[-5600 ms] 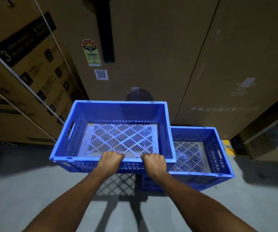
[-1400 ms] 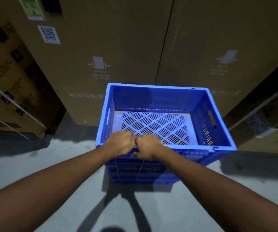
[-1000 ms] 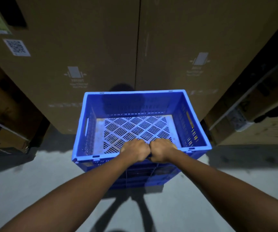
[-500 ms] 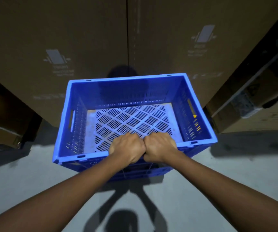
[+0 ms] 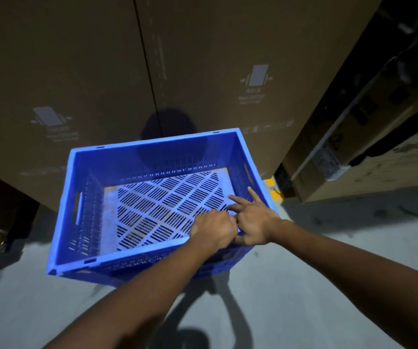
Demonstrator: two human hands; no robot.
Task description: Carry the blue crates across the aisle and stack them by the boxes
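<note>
Left hand [image 5: 214, 229] clenches the near rim of the slotted blue plastic crate [image 5: 82, 205]; right hand [image 5: 253, 222] loosens, fingers spread, beside smooth cardboard boxes [image 5: 77, 71].

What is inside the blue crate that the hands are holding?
Nothing lies on the visible slotted floor of the blue crate. The left hand and right hand, at its near rim, cover the near right corner of the floor, so that part cannot be checked.
</note>
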